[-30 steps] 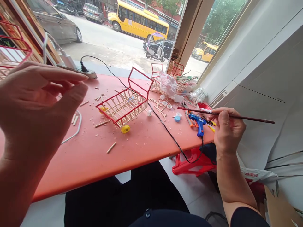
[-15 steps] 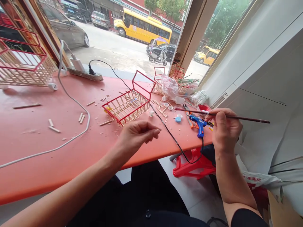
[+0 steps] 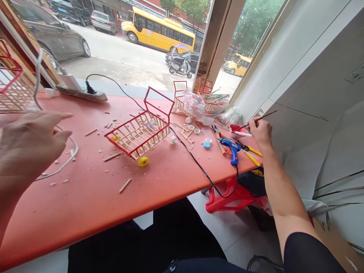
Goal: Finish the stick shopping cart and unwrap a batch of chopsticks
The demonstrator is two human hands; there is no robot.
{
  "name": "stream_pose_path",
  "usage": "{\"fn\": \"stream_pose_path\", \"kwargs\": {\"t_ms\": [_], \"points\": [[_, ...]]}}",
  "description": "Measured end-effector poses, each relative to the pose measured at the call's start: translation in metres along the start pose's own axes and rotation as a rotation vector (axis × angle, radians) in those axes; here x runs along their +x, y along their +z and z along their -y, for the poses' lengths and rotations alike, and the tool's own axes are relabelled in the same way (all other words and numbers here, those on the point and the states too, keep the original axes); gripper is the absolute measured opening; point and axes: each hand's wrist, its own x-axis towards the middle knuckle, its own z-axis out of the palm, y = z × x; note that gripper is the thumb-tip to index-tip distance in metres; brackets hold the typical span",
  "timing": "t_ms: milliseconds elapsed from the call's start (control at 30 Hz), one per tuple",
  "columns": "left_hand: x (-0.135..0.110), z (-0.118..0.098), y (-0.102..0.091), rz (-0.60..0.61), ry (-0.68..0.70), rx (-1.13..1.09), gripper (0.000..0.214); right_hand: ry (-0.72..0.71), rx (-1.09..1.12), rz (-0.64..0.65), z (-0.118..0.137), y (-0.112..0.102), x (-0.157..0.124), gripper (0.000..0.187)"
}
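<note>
My right hand grips a thin dark paintbrush above the right end of the table. The brush's lower end reaches to a small tub of red paint. At the far left, my left hand is held over the table with its fingers stretched out and nothing in them. Between the hands stands a miniature shopping cart built of wooden sticks, with red rails and handle and yellow and white wheels. A second stick cart is partly cut off behind my left hand.
A blue glue gun, orange-handled pliers and a yellow-handled tool lie near the paint. Stick offcuts and bottle caps are scattered about. A black cord crosses the red table. Another cart stands behind a plastic bag.
My left hand has moved far left, away from the cart, and its fingers have opened out. My right hand has carried the brush to the red paint, tilting it. The view has shifted right.
</note>
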Motion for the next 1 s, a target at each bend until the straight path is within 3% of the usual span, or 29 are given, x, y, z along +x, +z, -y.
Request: {"fn": "stream_pose_path", "kwargs": {"t_ms": [67,167,333,533,667,800,900,1000], "points": [[-0.01,-0.028,-0.002,0.094,-0.194,0.167,0.06,0.018,-0.044,0.009,0.0,0.004,0.003,0.02],[-0.016,-0.043,-0.002,0.08,-0.227,0.127,0.048,0.04,0.03,-0.042,-0.006,0.004,0.008,0.021],[-0.016,-0.029,0.004,0.028,-0.249,0.036,0.034,0.075,0.093,-0.123,-0.021,0.0,0.014,0.024],[-0.013,-0.022,0.021,0.055,-0.171,-0.033,0.031,0.087,-0.157,0.037,-0.018,0.011,0.011,0.023],[-0.013,-0.024,0.03,0.126,-0.147,-0.063,0.038,0.081,-0.099,0.005,-0.018,0.006,0.011,0.028],[-0.014,-0.022,0.041,0.021,-0.129,-0.052,0.034,0.047,-0.03,0.021,-0.022,-0.005,0.007,0.027],[-0.014,-0.019,0.048,-0.007,-0.113,-0.073,0.031,0.025,-0.044,0.089,-0.035,-0.007,-0.001,0.023],[-0.011,-0.019,0.05,0.035,-0.114,-0.14,0.034,0.004,-0.016,0.044,-0.057,-0.008,-0.005,0.019]]}}
